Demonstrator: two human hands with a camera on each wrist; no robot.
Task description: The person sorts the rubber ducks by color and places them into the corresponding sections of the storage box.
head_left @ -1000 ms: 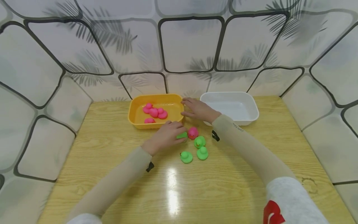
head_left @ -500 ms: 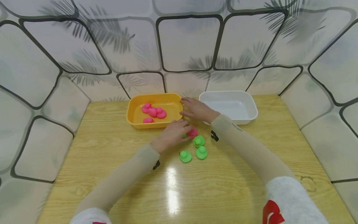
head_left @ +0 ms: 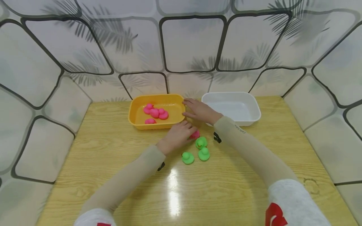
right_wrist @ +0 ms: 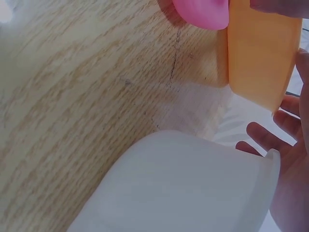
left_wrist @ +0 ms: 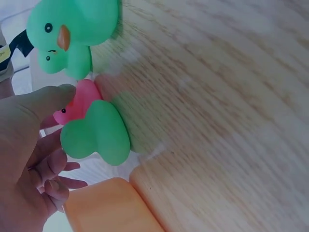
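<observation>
My left hand [head_left: 176, 136] reaches over a pink rubber duck [head_left: 195, 134], just in front of the yellow-orange tray [head_left: 152, 126]. In the left wrist view its thumb and fingers pinch that pink duck from both sides, and a green rubber duck [left_wrist: 108, 133] stands against it. That green duck is hidden under the hand in the head view. My right hand [head_left: 202, 111], its fingers spread, touches the right end of the orange tray. The white tray [right_wrist: 193, 188] lies beneath its wrist.
Several pink ducks [head_left: 154, 113] lie inside the orange tray. On the wooden table [head_left: 226, 188] in front sit two green ducks close together, the nearer duck [head_left: 204, 154] and the farther duck [head_left: 201, 142], plus another green duck [head_left: 187, 158] to their left. A patterned wall [head_left: 195, 47] surrounds the table.
My left hand has slid to the right, from the green duck onto the pink duck, covering most of it. The right hand has stayed at the orange tray's end.
</observation>
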